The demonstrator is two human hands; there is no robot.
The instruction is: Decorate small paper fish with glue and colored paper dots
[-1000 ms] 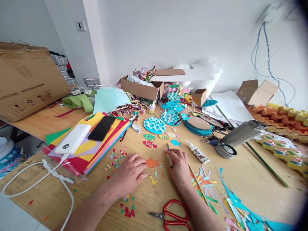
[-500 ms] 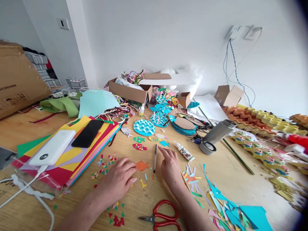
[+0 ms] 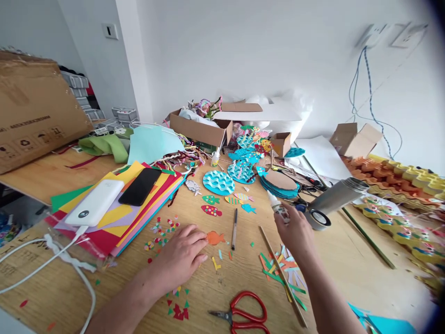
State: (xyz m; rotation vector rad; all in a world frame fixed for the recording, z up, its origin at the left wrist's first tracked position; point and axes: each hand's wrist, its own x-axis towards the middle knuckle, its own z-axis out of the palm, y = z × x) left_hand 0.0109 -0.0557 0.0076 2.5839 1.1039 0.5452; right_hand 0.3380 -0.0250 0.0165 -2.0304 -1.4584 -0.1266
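Observation:
My left hand (image 3: 184,253) rests on the table, its fingertips on the tail end of an orange paper fish (image 3: 216,238). My right hand (image 3: 295,229) has its fingers around a white glue bottle (image 3: 276,203), the nozzle pointing up and left. Between the hands lies a pen (image 3: 235,229). Beyond it are a red dotted fish (image 3: 211,210), a green fish (image 3: 210,200), a striped fish (image 3: 234,201) and a blue fish (image 3: 248,208). Red-handled scissors (image 3: 239,313) lie near the front edge.
Coloured paper sheets (image 3: 132,227) carry a phone (image 3: 140,186) and a power bank (image 3: 94,202) at left. Paper strips (image 3: 288,271) and a thin stick (image 3: 283,277) lie beside my right forearm. A metal flask (image 3: 337,197) and black-ringed lid (image 3: 318,220) stand at right.
My right hand has moved right from beside the pen and taken hold of the glue bottle. The camera view has shifted left. My left hand stays at the orange fish.

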